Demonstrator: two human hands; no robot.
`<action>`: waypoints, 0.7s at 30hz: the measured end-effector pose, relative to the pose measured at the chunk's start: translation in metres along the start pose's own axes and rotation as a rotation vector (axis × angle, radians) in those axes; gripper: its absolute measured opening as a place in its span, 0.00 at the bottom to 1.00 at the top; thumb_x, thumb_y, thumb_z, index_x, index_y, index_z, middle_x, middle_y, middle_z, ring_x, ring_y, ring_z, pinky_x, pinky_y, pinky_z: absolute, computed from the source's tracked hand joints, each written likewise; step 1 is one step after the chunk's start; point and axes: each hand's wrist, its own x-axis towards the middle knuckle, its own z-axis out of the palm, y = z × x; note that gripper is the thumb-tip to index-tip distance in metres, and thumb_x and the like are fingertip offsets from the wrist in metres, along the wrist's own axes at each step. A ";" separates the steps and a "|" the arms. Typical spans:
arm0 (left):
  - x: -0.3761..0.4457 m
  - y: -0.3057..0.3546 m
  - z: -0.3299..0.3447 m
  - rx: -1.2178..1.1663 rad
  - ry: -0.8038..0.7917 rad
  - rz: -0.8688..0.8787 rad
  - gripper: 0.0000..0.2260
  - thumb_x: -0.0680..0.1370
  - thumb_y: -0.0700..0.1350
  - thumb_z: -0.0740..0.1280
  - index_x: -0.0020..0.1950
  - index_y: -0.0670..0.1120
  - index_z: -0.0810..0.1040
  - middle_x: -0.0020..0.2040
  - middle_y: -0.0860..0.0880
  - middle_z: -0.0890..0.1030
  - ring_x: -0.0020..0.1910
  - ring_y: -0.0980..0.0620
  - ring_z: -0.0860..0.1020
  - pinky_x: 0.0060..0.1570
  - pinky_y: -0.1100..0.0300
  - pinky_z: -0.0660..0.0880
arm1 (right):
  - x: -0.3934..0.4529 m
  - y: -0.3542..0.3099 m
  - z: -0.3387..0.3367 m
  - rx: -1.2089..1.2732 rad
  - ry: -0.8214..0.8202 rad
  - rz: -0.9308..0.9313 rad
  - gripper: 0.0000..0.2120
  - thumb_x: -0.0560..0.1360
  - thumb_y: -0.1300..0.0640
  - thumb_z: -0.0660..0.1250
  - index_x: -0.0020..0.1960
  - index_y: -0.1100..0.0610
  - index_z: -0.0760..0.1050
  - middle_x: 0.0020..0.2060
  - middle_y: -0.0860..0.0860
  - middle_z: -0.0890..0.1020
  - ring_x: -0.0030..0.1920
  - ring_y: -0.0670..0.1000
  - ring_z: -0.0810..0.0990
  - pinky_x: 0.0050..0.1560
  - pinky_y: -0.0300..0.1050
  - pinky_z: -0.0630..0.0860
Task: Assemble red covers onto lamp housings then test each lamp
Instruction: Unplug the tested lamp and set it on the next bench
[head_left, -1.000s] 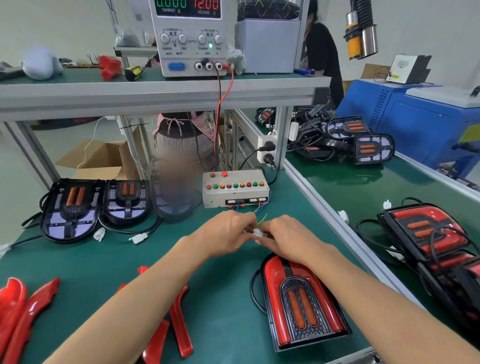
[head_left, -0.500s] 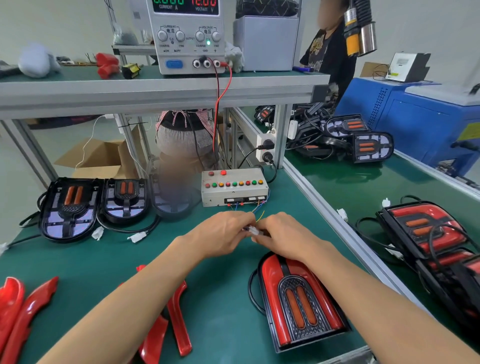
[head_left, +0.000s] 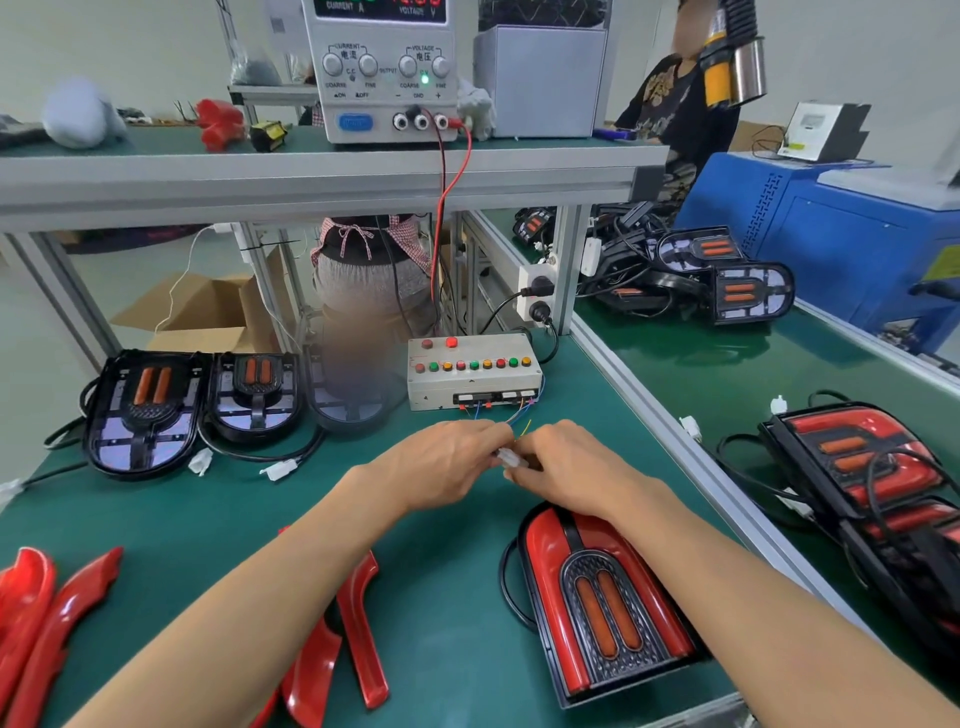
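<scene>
The lamp (head_left: 605, 605) with its red cover on lies flat on the green table (head_left: 452, 597), just under my right wrist, close to me. It has not moved since a moment ago. My two hands are in the same spot too, still meeting just past the lamp's far end. My left hand (head_left: 447, 470) and my right hand (head_left: 566, 467) each pinch a small white plug (head_left: 511, 460) between them, fingers curled, almost touching. I cannot tell if the plug halves are fully pushed together.

Thin colored wires (head_left: 519, 423) run from my hands up to the grey test box (head_left: 472, 371) with its row of little buttons. To the left sit two black lamp housings (head_left: 143, 410) with no covers. Loose red covers (head_left: 358, 629) lie under my left arm and at the left edge.
</scene>
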 end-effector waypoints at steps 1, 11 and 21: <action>-0.001 0.000 0.000 0.003 0.004 0.001 0.05 0.84 0.42 0.61 0.55 0.40 0.73 0.47 0.45 0.77 0.44 0.43 0.75 0.45 0.50 0.71 | 0.000 -0.001 -0.001 0.003 0.000 0.002 0.15 0.80 0.47 0.65 0.35 0.48 0.70 0.28 0.49 0.75 0.29 0.49 0.73 0.29 0.45 0.63; -0.006 -0.004 0.005 -0.026 0.008 0.005 0.06 0.85 0.41 0.60 0.58 0.41 0.73 0.48 0.45 0.77 0.44 0.43 0.76 0.46 0.50 0.72 | -0.002 -0.006 -0.003 0.040 -0.018 0.027 0.14 0.80 0.46 0.65 0.43 0.56 0.80 0.30 0.52 0.77 0.31 0.52 0.74 0.32 0.48 0.67; -0.008 -0.006 0.008 -0.091 0.020 -0.088 0.06 0.85 0.43 0.59 0.59 0.43 0.71 0.48 0.45 0.79 0.45 0.44 0.76 0.46 0.50 0.72 | -0.002 -0.011 -0.006 0.047 -0.005 0.081 0.13 0.77 0.49 0.67 0.41 0.57 0.81 0.31 0.55 0.79 0.33 0.58 0.77 0.33 0.52 0.70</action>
